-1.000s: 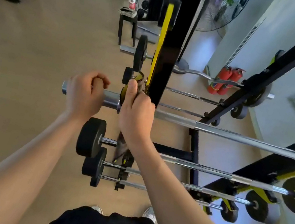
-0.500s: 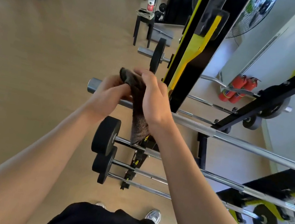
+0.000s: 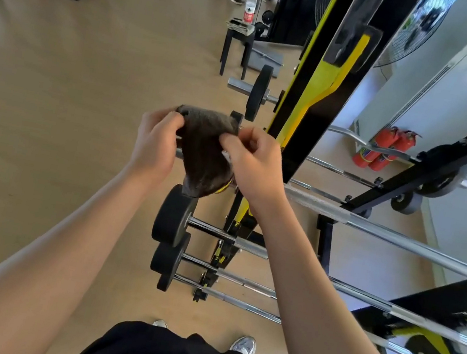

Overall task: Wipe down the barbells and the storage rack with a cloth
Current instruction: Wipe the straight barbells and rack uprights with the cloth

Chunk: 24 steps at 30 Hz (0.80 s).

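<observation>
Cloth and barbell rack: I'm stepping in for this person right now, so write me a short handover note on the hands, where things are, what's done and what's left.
Left hand: pinching the top left edge of the dark cloth.
Right hand: pinching its top right edge. The cloth hangs spread between both hands, off the metal.
The long barbell lies on the black and yellow storage rack directly behind the hands; shorter fixed-weight barbells sit on the pegs below.
Done: cannot tell from this view which bars are already wiped.
Left: probably refold the cloth, then wipe the bars and rack uprights.
</observation>
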Motion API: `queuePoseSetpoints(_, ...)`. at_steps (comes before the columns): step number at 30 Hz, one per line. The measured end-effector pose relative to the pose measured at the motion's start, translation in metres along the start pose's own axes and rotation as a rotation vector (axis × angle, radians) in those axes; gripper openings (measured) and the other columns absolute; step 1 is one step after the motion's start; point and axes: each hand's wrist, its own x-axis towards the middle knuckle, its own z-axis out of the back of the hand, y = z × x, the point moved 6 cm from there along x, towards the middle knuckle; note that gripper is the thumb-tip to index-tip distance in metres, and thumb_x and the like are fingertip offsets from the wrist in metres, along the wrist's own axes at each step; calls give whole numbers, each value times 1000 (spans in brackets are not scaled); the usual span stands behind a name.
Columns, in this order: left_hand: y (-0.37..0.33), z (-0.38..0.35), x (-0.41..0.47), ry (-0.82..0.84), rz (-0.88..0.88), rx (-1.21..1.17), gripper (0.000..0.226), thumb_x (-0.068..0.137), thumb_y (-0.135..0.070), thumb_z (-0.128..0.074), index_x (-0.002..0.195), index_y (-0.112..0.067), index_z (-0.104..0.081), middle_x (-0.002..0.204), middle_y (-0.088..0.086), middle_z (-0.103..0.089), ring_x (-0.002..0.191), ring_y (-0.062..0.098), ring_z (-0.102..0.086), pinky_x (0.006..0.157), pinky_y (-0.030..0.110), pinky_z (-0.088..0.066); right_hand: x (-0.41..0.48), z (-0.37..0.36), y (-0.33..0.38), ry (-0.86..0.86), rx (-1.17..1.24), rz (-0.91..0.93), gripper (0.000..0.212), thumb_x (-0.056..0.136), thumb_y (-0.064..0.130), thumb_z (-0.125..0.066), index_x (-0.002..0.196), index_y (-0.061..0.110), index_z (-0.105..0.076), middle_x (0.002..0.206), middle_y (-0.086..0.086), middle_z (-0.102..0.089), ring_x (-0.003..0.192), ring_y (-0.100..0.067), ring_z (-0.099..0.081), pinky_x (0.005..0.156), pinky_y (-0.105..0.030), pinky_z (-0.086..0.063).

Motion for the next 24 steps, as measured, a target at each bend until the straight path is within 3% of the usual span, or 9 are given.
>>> queuePoseSetpoints(3, 10, 15, 4, -97, 34, 21, 28, 89, -14, -46, 64, -4, -50, 62, 4, -41, 63, 20, -39, 54, 32, -27, 5, 5, -5, -80, 37, -42, 19, 97, 30, -65, 96, 11, -63, 87, -13, -67, 82, -22, -66, 75, -44, -60)
queuePoseSetpoints(5, 15, 21, 8, -105, 22, 165, 31, 84, -22, -50, 66, 2, -43, 67, 6, -34, 67, 22, -33, 57, 43, -26, 10, 9, 0, -147, -97, 63, 20, 99, 31, -66, 102, 14, -59, 86, 2, -64, 82, -7, -64, 69, -19, -55)
queuePoseSetpoints(7, 15, 25, 10, -102, -19, 380, 31, 83, -26, -53, 70, 1, -48, 64, 4, -39, 63, 17, -38, 56, 39, -30, 13, 12, 8, -208, -267, 184, 27, 99, 31, -69, 112, 14, -53, 88, 14, -57, 76, 5, -58, 62, -6, -44)
queuePoseSetpoints(10, 12, 28, 10, -157, -91, 653, 29, 87, -27, -56, 70, -3, -52, 60, 6, -50, 56, 19, -45, 51, 35, -35, 28, 8, 15, -240, -513, 310, 27, 96, 33, -74, 108, 17, -56, 89, 10, -60, 71, -3, -54, 59, -11, -44)
queuePoseSetpoints(13, 11, 28, 11, -221, -157, 842, 25, 90, -35, -62, 75, -16, -61, 69, 1, -61, 66, 20, -58, 55, 34, -44, 50, -2, 18, -219, -697, 368, 20, 95, 37, -74, 93, 19, -65, 95, 2, -62, 81, -13, -61, 66, -27, -53)
queuePoseSetpoints(16, 13, 37, 10, -327, -205, 877, 19, 97, -36, -56, 98, -21, -68, 101, -2, -62, 88, 20, -61, 74, 33, -47, 60, -20, 13, -246, -1156, 259, 43, 103, 52, -51, 95, 17, -74, 127, -13, -61, 123, -35, -54, 102, -50, -44)
queuePoseSetpoints(18, 20, 48, 13, -373, -171, 835, 26, 101, -31, -47, 110, -17, -68, 114, 2, -59, 103, 24, -59, 86, 34, -44, 51, -50, 4, -10, -1264, 291, 54, 101, 59, -42, 111, 15, -71, 132, -16, -58, 127, -37, -49, 107, -55, -38)
queuePoseSetpoints(21, 36, 55, 21, -318, -43, 768, 44, 100, -30, -33, 113, -13, -72, 108, 7, -70, 105, 28, -62, 86, 34, -44, 34, -92, -26, 432, -1161, 311, 69, 93, 57, -64, 144, 16, -42, 125, -11, -62, 107, -30, -61, 89, -47, -52)
queuePoseSetpoints(24, 42, 59, 23, -333, 34, 664, 48, 99, -30, -31, 114, -14, -74, 109, 7, -73, 108, 28, -61, 90, 35, -45, 45, -96, -32, 346, -1183, 390, 53, 93, 33, -72, 134, 16, -44, 107, -8, -66, 77, -22, -55, 64, -37, -47)
